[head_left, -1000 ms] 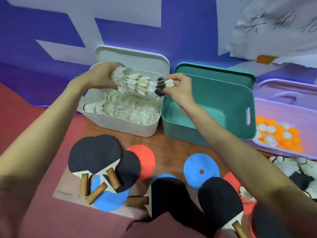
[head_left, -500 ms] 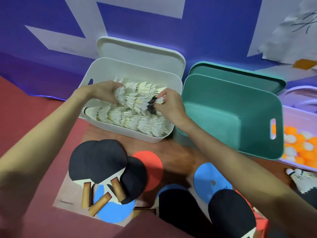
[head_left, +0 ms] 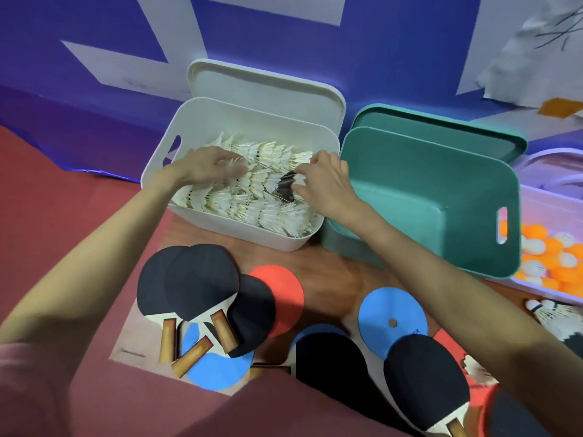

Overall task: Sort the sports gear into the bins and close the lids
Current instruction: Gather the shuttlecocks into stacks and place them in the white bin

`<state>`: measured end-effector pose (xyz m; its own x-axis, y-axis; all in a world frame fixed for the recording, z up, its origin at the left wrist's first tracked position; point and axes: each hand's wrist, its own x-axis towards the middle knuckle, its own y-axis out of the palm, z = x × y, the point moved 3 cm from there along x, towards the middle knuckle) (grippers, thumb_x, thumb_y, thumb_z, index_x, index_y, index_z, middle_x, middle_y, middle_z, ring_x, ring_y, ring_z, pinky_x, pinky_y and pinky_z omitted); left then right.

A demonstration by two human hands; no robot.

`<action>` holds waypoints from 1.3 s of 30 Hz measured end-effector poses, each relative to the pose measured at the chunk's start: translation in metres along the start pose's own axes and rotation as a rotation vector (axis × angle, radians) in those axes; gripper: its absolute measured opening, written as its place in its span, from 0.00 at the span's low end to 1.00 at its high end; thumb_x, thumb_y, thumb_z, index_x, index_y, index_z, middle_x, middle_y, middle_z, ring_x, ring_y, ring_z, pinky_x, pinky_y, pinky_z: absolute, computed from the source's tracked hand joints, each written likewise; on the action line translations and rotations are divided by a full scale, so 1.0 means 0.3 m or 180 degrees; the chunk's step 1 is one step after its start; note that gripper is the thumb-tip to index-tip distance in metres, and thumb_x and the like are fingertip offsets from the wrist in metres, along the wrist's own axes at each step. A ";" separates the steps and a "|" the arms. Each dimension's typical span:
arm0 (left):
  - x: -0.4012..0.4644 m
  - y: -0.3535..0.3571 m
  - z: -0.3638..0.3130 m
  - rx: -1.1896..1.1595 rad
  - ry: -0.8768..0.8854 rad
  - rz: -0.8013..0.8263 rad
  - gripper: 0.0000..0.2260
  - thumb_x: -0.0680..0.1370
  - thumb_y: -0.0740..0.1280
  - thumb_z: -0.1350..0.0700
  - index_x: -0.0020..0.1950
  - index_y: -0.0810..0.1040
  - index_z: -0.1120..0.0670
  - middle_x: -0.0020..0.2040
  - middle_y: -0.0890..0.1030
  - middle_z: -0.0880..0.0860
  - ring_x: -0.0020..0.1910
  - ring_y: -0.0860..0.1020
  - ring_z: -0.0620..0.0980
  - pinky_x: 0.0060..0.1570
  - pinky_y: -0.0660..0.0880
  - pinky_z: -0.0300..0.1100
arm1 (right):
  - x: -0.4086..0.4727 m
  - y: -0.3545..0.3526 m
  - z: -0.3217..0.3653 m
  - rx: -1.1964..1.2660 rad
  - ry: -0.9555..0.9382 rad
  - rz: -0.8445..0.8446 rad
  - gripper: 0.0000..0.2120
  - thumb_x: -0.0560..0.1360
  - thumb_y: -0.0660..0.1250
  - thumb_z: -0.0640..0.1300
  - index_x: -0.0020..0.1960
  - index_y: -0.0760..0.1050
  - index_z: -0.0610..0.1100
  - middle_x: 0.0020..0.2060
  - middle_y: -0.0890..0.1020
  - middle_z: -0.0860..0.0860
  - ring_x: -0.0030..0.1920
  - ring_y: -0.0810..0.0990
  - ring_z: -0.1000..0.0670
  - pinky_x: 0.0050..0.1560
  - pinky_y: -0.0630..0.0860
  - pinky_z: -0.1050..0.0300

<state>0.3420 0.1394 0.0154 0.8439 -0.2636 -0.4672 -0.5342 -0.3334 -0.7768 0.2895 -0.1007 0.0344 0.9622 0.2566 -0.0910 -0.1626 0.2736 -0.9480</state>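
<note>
A white bin [head_left: 252,239] with its lid [head_left: 262,86] propped up behind holds several rows of white shuttlecocks [head_left: 252,209]. My left hand [head_left: 205,165] lies flat on the shuttlecocks at the bin's left, fingers spread. My right hand [head_left: 325,181] is at the bin's right end, its fingertips pinched on the end of a stack of shuttlecocks [head_left: 271,159] next to a dark shuttlecock [head_left: 285,189]. An empty teal bin [head_left: 426,200] stands to the right with its lid [head_left: 441,127] behind it.
Black table tennis paddles [head_left: 195,285] lie in a heap at front left, with more [head_left: 426,383] at front right among blue [head_left: 392,323] and red [head_left: 277,298] ones. A purple bin [head_left: 536,200] at far right holds orange and white balls [head_left: 552,257]. Loose shuttlecocks [head_left: 555,316] lie in front of it.
Both hands have carried the stack of shuttlecocks from above the bins down into the white bin. My left hand has opened and now lies flat on top.
</note>
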 end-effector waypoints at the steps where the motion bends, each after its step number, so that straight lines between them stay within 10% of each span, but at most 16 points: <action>1: -0.009 0.002 -0.011 0.0066 0.0023 -0.0099 0.37 0.69 0.53 0.25 0.70 0.70 0.46 0.70 0.72 0.53 0.69 0.68 0.54 0.70 0.60 0.58 | -0.011 -0.012 -0.003 0.0064 -0.0007 -0.0011 0.18 0.77 0.62 0.53 0.64 0.74 0.47 0.59 0.70 0.44 0.62 0.65 0.42 0.61 0.58 0.51; 11: -0.308 0.233 -0.464 -0.0457 0.1736 -0.2236 0.17 0.79 0.63 0.49 0.63 0.73 0.58 0.61 0.73 0.56 0.62 0.71 0.54 0.62 0.68 0.50 | -0.503 -0.146 -0.235 0.0836 0.0357 -0.1128 0.25 0.75 0.62 0.47 0.69 0.66 0.38 0.60 0.71 0.41 0.61 0.69 0.41 0.65 0.64 0.49; 23: -0.423 0.858 -0.964 -0.0069 0.2074 -0.0293 0.23 0.72 0.61 0.53 0.66 0.71 0.58 0.61 0.74 0.56 0.60 0.71 0.57 0.63 0.66 0.48 | -1.385 0.087 -0.655 0.0862 0.2273 -0.0974 0.25 0.72 0.68 0.36 0.67 0.67 0.36 0.61 0.70 0.38 0.65 0.64 0.41 0.67 0.59 0.52; 39: -0.430 1.402 -1.445 0.0933 0.1681 0.0103 0.29 0.72 0.71 0.46 0.69 0.67 0.52 0.64 0.71 0.55 0.63 0.69 0.57 0.62 0.65 0.50 | -1.854 0.158 -0.991 0.1059 0.3045 -0.1320 0.23 0.71 0.67 0.36 0.66 0.70 0.39 0.62 0.70 0.39 0.64 0.67 0.41 0.66 0.64 0.52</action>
<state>-0.0128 -0.3593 -0.0680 0.6489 -0.7083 -0.2781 -0.4601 -0.0741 -0.8848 -0.1885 -0.5060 -0.0506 0.7039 -0.7003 -0.1193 0.3009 0.4460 -0.8430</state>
